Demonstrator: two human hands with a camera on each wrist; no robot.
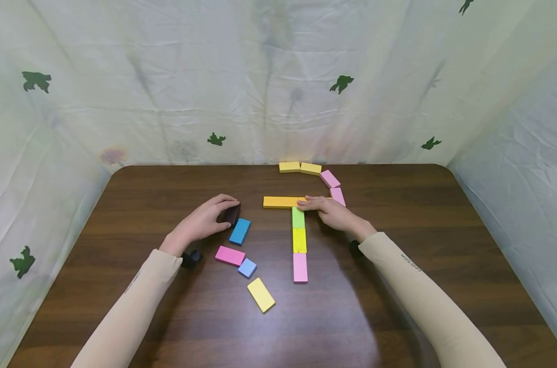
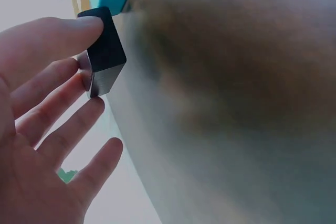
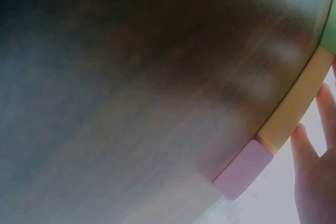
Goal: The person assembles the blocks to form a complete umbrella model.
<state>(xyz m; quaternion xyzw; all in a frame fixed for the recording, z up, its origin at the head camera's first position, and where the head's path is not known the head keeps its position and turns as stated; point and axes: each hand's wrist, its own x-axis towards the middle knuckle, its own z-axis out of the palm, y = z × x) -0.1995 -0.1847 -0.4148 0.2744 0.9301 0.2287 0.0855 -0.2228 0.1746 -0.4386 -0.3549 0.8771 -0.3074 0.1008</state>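
My left hand [image 1: 208, 217] pinches a black block [image 1: 231, 214] between thumb and fingers, just beside a blue block [image 1: 239, 231]. In the left wrist view the thumb lies on one face of it, with fingertips on the other side. Over on the right, my right hand [image 1: 335, 213] reaches across a row of orange blocks [image 1: 280, 203], its fingers fairly straight. Its fingertips touch the row where it meets a green block [image 1: 298, 218], and they hide part of the orange. The right wrist view shows fingertips along the edge of an orange block [image 3: 294, 100].
Below the green block, a yellow block [image 1: 299, 240] and a pink block [image 1: 300, 268] continue the line. Pale yellow blocks [image 1: 289, 167] and pink blocks [image 1: 330, 179] curve behind the right hand. Loose magenta [image 1: 230, 255], light blue [image 1: 247, 268] and pale yellow blocks lie nearer. A cloth [image 1: 260, 102] hangs behind the table.
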